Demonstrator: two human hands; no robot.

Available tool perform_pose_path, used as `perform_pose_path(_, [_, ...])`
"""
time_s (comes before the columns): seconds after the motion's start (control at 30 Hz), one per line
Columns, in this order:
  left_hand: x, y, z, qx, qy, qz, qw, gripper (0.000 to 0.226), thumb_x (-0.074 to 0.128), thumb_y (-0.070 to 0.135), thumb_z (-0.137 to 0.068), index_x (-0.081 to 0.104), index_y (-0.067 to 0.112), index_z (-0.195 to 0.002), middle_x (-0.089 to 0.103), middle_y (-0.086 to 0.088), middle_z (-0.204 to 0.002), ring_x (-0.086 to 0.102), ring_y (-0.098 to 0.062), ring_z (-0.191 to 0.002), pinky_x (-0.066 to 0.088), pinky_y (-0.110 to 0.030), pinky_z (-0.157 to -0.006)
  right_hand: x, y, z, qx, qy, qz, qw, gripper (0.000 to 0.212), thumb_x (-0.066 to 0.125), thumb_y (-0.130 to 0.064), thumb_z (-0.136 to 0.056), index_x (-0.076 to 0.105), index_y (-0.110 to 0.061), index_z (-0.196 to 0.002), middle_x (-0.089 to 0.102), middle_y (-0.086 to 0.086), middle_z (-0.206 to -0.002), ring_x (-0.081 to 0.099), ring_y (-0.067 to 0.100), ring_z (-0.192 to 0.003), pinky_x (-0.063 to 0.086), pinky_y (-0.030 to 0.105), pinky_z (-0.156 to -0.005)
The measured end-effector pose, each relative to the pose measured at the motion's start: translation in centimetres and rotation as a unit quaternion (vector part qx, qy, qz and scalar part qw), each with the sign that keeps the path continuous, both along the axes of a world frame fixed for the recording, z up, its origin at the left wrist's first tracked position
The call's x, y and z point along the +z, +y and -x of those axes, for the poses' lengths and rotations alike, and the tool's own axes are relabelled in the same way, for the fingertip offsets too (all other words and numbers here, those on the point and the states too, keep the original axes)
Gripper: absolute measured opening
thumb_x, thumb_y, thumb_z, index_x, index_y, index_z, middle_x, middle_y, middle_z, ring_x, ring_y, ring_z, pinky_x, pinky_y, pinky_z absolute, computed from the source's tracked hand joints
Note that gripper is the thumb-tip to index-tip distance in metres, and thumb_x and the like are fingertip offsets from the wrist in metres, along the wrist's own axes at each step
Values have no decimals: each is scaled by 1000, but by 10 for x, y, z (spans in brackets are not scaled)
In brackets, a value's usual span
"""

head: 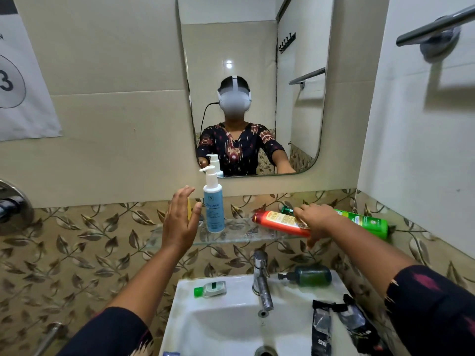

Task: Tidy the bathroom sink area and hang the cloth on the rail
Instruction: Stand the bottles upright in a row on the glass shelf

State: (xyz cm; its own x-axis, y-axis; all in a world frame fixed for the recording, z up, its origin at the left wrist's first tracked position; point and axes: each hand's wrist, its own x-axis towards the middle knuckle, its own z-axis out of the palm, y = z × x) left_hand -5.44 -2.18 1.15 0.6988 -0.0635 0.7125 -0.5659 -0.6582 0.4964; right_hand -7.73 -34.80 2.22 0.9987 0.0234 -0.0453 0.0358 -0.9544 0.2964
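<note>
R hand (312, 222) gripping red plastic bottle (280, 223) lying on glass shelf (177, 236); L hand (180, 219) open, empty, beside upright blue pump bottle (213, 206). Early stage: white sink (185, 317) w/ clutter, rail (434, 25) bare, cloth not visible.

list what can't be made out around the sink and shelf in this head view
- Yellow item on the clear glass shelf: hidden behind the open left hand.
- Red-orange lying bottle: its cap end covered by the right hand.
- Black pouches on the white sink rim: print too blurred.

Clear glass shelf (246, 236), glossy ceramic sink (231, 327), metal tap (262, 281).
</note>
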Motion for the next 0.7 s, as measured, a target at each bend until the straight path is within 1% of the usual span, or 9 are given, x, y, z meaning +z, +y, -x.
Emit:
perform_pose_path(0.1, [-4,-3,1,-8,4,-7,1000,60,28,50,-86,40,15,-134,43,-10,-141,41,-23,-129,40,-44,-101,-8,2,1,24,-38,27,999,91,80,-37,-63,29,-20,-136,48,8,-131,45,26,-121,41,40,-96])
perform_pose_path(0.2, [-7,-1,1,-6,12,-15,1000,60,28,50,-86,39,17,-134,41,-10,-143,39,-24,-130,40,-46,-101,-9,4,1,34,-47,24,998,78,74,-29,-67,33,-21,-133,52,8,-124,51,26,-113,43,38,-90])
perform_pose_path(0.3, [-8,3,2,-1,19,-14,1000,60,27,51,-86,40,17,-134,42,-11,-143,38,-25,-131,39,-48,-103,-6,5,2,35,-49,-19,998,66,73,-33,-65,40,-24,-122,59,5,-110,57,23,-96,49,35,-78])
perform_pose_path(0.37, [-8,6,2,-3,17,-30,999,59,28,50,-86,41,17,-133,42,-11,-142,38,-25,-132,38,-48,-104,0,6,2,34,-51,-40,997,65,72,-37,-64,41,-27,-120,59,3,-106,58,22,-91,47,32,-72])
perform_pose_path(0.47, [-8,9,1,-9,7,-66,998,51,34,43,-88,41,18,-133,44,-9,-141,40,-23,-131,40,-48,-105,12,6,3,27,-40,-98,994,63,68,-36,-70,41,-30,-126,59,1,-110,56,18,-95,50,30,-78])
perform_pose_path(0.5, [-8,9,0,-9,6,-69,998,49,37,41,-89,40,19,-133,44,-8,-141,40,-22,-131,40,-48,-105,18,7,4,27,-31,-124,991,60,67,-35,-72,43,-30,-126,60,0,-111,56,16,-95,51,29,-79])
perform_pose_path(0.53, [-7,9,-1,-7,8,-68,998,48,38,39,-89,40,19,-133,43,-8,-142,39,-22,-131,40,-49,-105,25,8,4,27,-22,-151,988,55,67,-33,-73,45,-29,-124,62,0,-110,57,15,-93,50,28,-77])
perform_pose_path(0.63, [-6,9,-1,-1,10,-72,997,52,34,43,-88,39,18,-133,43,-9,-142,39,-23,-131,40,-49,-105,51,12,4,43,-23,-197,979,40,68,-27,-75,54,-25,-111,64,-3,-91,57,16,-77,43,26,-64])
perform_pose_path(0.7, [-6,7,0,-1,9,-75,997,55,31,46,-87,39,18,-133,43,-9,-142,39,-23,-132,39,-48,-106,68,17,2,63,-48,-211,974,33,71,-28,-75,57,-22,-104,62,-1,-86,57,18,-75,41,26,-64])
